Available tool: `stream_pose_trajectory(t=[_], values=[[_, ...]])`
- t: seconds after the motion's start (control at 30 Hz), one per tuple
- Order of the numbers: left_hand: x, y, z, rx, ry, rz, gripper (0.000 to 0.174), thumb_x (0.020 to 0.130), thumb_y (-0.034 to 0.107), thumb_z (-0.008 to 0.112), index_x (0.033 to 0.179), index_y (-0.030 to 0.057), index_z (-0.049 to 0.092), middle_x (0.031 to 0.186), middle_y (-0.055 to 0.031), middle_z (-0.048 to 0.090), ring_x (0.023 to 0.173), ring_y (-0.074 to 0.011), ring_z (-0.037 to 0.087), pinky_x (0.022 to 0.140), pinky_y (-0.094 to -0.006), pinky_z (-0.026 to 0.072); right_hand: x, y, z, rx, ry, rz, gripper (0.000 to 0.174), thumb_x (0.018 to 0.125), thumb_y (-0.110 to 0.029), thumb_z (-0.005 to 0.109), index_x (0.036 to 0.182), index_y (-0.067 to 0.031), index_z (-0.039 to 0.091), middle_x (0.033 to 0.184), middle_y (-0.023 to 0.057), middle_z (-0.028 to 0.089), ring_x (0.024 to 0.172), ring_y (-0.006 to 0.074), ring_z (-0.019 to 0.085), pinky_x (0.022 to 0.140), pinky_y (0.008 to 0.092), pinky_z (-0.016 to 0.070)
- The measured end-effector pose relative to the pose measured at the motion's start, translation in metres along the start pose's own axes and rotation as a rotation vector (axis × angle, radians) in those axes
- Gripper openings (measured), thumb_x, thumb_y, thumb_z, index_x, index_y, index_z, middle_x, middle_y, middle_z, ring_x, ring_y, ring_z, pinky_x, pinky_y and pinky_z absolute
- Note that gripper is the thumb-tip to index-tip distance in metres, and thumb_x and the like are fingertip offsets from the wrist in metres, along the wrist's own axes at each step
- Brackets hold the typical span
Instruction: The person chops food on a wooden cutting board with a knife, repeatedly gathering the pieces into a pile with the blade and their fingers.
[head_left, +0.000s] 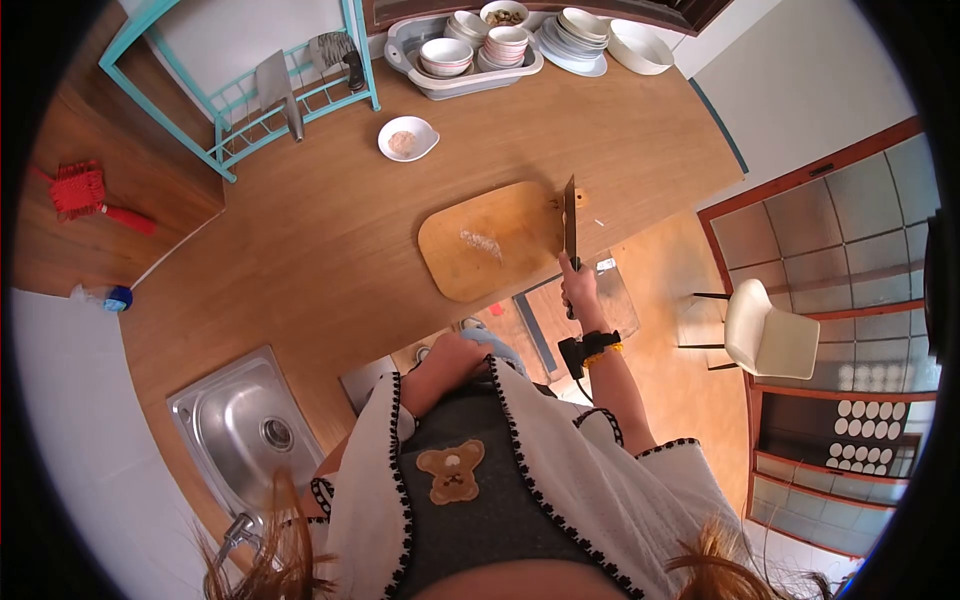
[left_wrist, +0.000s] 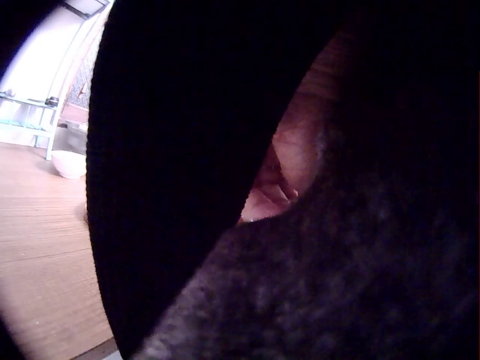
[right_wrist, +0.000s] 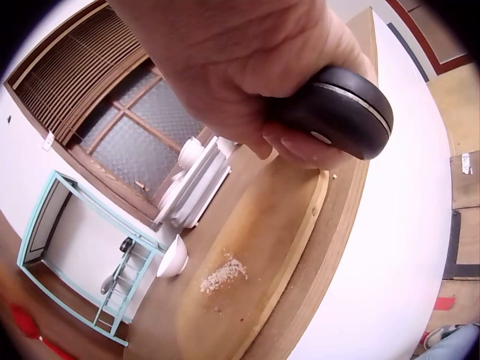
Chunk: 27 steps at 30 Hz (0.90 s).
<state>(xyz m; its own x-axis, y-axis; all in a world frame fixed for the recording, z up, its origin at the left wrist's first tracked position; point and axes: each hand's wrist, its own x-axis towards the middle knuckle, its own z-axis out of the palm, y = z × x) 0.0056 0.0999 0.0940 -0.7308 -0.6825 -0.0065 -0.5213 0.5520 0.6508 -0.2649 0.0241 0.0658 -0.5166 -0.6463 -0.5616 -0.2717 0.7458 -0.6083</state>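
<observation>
My right hand (head_left: 578, 283) grips the black handle (right_wrist: 337, 112) of a kitchen knife (head_left: 570, 215). Its blade stands edge-on over the right end of a wooden cutting board (head_left: 450, 265). A small patch of pale minced bits (right_wrist: 223, 275) lies on the board's surface. Drawn back against the front of the body is my left hand (head_left: 455, 362), beside the cardigan's edge. Dark cloth (left_wrist: 247, 300) covers most of the left wrist view and hides much of that hand, so I cannot tell whether its fingers hold anything. Behind the board stands a white bowl (head_left: 420, 150) with pinkish contents.
A turquoise rack (head_left: 225, 165) with a cleaver (head_left: 272, 82) stands at the back left. A grey basin (head_left: 440, 90) of stacked bowls and several plates (head_left: 572, 62) line the wall. At the front left is a steel sink (head_left: 215, 430). A chair (head_left: 765, 330) stands right of the counter.
</observation>
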Motion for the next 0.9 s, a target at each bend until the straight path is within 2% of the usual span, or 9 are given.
stream_pose_trajectory(t=[0.13, 0.17, 0.2, 0.27, 0.3, 0.4, 0.67, 0.77, 0.9], values=[[0.002, -0.004, 0.002, 0.005, -0.007, 0.027, 0.016, 0.073, 0.023, 0.063, 0.073, 0.0085, 0.056, 0.063, -0.0119, 0.059, 0.061, -0.0300, 0.061, 0.055, -0.0406, 0.0469, -0.001, 0.004, 0.010, -0.135, -0.008, -0.035, 0.054, 0.084, -0.053, 0.052, 0.074, 0.0001, 0.052, 0.049, 0.0095, 0.050, 0.038, 0.0191, 0.051, 0.038, 0.0339, 0.0421], [0.002, -0.004, 0.003, 0.014, -0.007, 0.028, 0.016, 0.073, 0.023, 0.063, 0.073, 0.0084, 0.056, 0.063, -0.0117, 0.060, 0.061, -0.0300, 0.061, 0.055, -0.0406, 0.0469, -0.012, -0.003, 0.012, -0.222, 0.004, -0.060, 0.059, 0.084, -0.056, 0.049, 0.084, 0.0022, 0.057, 0.060, 0.0172, 0.059, 0.053, 0.0297, 0.062, 0.051, 0.0395, 0.0486], [0.003, -0.004, 0.003, 0.012, -0.008, 0.031, 0.016, 0.073, 0.023, 0.063, 0.073, 0.0084, 0.056, 0.063, -0.0117, 0.060, 0.061, -0.0300, 0.061, 0.055, -0.0406, 0.0469, -0.009, 0.003, 0.020, -0.223, 0.007, -0.057, 0.059, 0.084, -0.056, 0.049, 0.084, 0.0022, 0.057, 0.060, 0.0172, 0.059, 0.053, 0.0297, 0.062, 0.051, 0.0395, 0.0486], [0.004, -0.004, 0.002, 0.037, -0.002, 0.050, 0.016, 0.074, 0.024, 0.062, 0.073, 0.0088, 0.057, 0.063, -0.0117, 0.060, 0.060, -0.0293, 0.061, 0.054, -0.0404, 0.0468, -0.007, 0.011, 0.036, -0.297, -0.005, -0.170, 0.061, 0.083, -0.056, 0.049, 0.094, 0.0028, 0.059, 0.080, 0.0259, 0.063, 0.079, 0.0397, 0.063, 0.069, 0.0447, 0.0491], [0.005, -0.004, 0.001, 0.035, -0.003, 0.053, 0.016, 0.074, 0.024, 0.062, 0.073, 0.0088, 0.057, 0.063, -0.0117, 0.060, 0.060, -0.0293, 0.061, 0.054, -0.0404, 0.0468, -0.014, 0.008, 0.043, -0.259, -0.031, -0.146, 0.061, 0.083, -0.055, 0.050, 0.098, 0.0035, 0.059, 0.095, 0.0317, 0.059, 0.097, 0.0436, 0.056, 0.082, 0.0475, 0.0443], [0.009, -0.004, 0.000, 0.055, -0.032, 0.063, 0.015, 0.075, 0.023, 0.061, 0.072, 0.0090, 0.057, 0.062, -0.0118, 0.060, 0.060, -0.0285, 0.061, 0.053, -0.0400, 0.0467, -0.038, -0.007, 0.056, -0.401, -0.079, -0.197, 0.061, 0.082, -0.056, 0.050, 0.098, 0.0025, 0.059, 0.094, 0.0312, 0.059, 0.095, 0.0427, 0.057, 0.080, 0.0469, 0.0452], [0.008, -0.004, 0.003, -0.017, 0.025, 0.083, 0.014, 0.075, 0.022, 0.060, 0.070, 0.0089, 0.057, 0.060, -0.0111, 0.059, 0.058, -0.0287, 0.060, 0.052, -0.0398, 0.0467, -0.056, -0.006, 0.082, -0.281, -0.236, -0.177, 0.060, 0.082, -0.057, 0.051, 0.093, 0.0020, 0.059, 0.091, 0.0286, 0.060, 0.094, 0.0427, 0.057, 0.079, 0.0454, 0.0451], [0.005, -0.006, 0.004, -0.020, -0.005, 0.071, 0.014, 0.075, 0.021, 0.059, 0.069, 0.0085, 0.057, 0.061, -0.0117, 0.059, 0.057, -0.0290, 0.060, 0.052, -0.0401, 0.0467, -0.044, 0.001, 0.076, -0.226, -0.130, -0.226, 0.061, 0.083, -0.057, 0.050, 0.091, 0.0025, 0.059, 0.086, 0.0277, 0.061, 0.090, 0.0430, 0.058, 0.076, 0.0451, 0.0455], [0.005, -0.006, 0.005, -0.019, 0.033, 0.071, 0.014, 0.073, 0.020, 0.059, 0.067, 0.0082, 0.056, 0.059, -0.0123, 0.058, 0.056, -0.0296, 0.060, 0.051, -0.0403, 0.0465, -0.049, -0.018, 0.048, -0.308, -0.257, -0.188, 0.066, 0.082, -0.062, 0.047, 0.092, 0.0016, 0.062, 0.088, 0.0262, 0.062, 0.091, 0.0402, 0.059, 0.077, 0.0437, 0.0460]])
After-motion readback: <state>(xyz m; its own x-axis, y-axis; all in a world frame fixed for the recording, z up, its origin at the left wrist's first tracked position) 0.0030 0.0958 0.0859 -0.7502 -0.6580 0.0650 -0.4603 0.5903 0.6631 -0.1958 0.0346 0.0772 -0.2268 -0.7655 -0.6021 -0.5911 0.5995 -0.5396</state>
